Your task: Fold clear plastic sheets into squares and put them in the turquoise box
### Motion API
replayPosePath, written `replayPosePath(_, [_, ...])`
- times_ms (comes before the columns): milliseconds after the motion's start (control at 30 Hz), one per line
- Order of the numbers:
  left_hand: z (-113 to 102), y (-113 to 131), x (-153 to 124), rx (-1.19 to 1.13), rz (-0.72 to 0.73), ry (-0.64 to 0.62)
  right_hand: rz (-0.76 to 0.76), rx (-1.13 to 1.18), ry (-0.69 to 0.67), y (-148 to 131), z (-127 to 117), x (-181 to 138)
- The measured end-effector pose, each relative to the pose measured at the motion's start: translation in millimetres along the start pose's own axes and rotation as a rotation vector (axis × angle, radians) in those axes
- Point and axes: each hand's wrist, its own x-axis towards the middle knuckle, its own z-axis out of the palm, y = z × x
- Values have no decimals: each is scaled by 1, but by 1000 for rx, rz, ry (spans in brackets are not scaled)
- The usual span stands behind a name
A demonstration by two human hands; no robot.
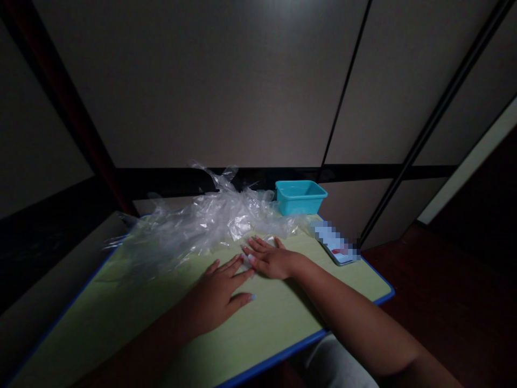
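A heap of clear plastic bags [194, 226] spreads over the back and left of the small table. In front of the heap, my left hand [222, 293] rests low over the tabletop with its fingers apart. My right hand [270, 258] lies palm down beside it, fingers spread, their tips nearly meeting the left fingertips. A small pale, translucent bit [246, 262] shows between the two hands; whether it is part of a bag I cannot tell. Neither hand is closed around anything.
A turquoise plastic basket [301, 202] stands at the back right. A phone [337, 245] with a lit screen lies at the right edge. The pale green table [266, 345] has a blue rim, and tall wardrobe panels [226, 86] rise right behind it.
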Motion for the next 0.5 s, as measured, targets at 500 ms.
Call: replayPosePath(500, [1, 3, -4, 2, -9, -21, 236, -67, 20, 33, -13, 5])
